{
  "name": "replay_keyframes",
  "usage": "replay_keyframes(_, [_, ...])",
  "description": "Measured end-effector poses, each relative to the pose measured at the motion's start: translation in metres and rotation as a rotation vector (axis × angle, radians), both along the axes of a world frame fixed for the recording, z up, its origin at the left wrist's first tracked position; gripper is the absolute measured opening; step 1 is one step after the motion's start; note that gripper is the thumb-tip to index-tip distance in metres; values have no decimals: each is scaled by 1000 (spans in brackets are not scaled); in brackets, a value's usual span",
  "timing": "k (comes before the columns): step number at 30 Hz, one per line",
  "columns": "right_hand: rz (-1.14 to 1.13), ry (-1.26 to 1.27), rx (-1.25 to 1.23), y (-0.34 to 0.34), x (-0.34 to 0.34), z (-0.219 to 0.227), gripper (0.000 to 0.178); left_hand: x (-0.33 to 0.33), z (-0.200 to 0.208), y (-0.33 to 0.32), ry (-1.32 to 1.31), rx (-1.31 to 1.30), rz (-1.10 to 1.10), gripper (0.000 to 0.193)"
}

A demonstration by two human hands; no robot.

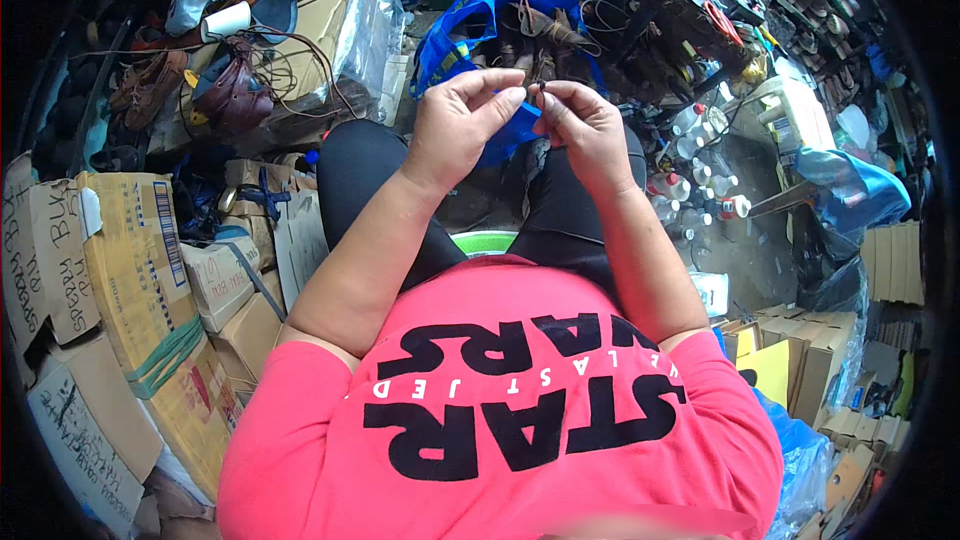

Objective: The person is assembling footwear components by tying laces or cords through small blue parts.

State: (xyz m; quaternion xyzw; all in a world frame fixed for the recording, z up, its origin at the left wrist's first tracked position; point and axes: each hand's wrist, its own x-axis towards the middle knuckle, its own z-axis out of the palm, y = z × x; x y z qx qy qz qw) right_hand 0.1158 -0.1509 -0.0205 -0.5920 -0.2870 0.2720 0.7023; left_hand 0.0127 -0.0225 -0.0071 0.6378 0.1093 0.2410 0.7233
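Observation:
Both hands meet above my knees, fingertips almost touching. My left hand (pixel 452 130) is closed in a pinch, thumb against forefinger; whatever lies between them is too small to make out. A small dark piece (pixel 540 89) shows at the fingertips of my right hand (pixel 592 132), which is also pinched closed. I cannot tell its kind. Just beyond the hands stands an open blue bag (pixel 455 37) with brown shoes (pixel 545 32) in it.
Cardboard boxes (pixel 140 240) are stacked at my left. A maroon leather piece (pixel 232 95) and a white cup (pixel 226 21) lie on the far-left surface. Several plastic bottles (pixel 670 187) stand on the floor at right, near a blue cloth (pixel 850 185). Cables trail behind the bag.

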Motion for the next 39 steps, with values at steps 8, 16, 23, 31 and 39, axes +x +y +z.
replay_keyframes(8, [-2, -89, -52, 3, -6, -2, 16, 3, -4, 3, 9, 14, -1, 18])
replay_keyframes(16, [40, -87, -25, 3, -5, -5, 18, 0, -3, 2, -5, 6, 4, 11])
replay_keyframes(23, [-59, -608, -114, -2, -1, 21, 21, -2, -6, 1, 61, 236, 122, 8])
replay_keyframes(31, [-206, -1060, -229, 1, -5, 21, 9, -3, -3, -3, 66, 568, 207, 3])
replay_keyframes(39, [-231, -1023, -304, 0, -6, 19, 7, 0, -12, -1, 109, 679, 248, 4])
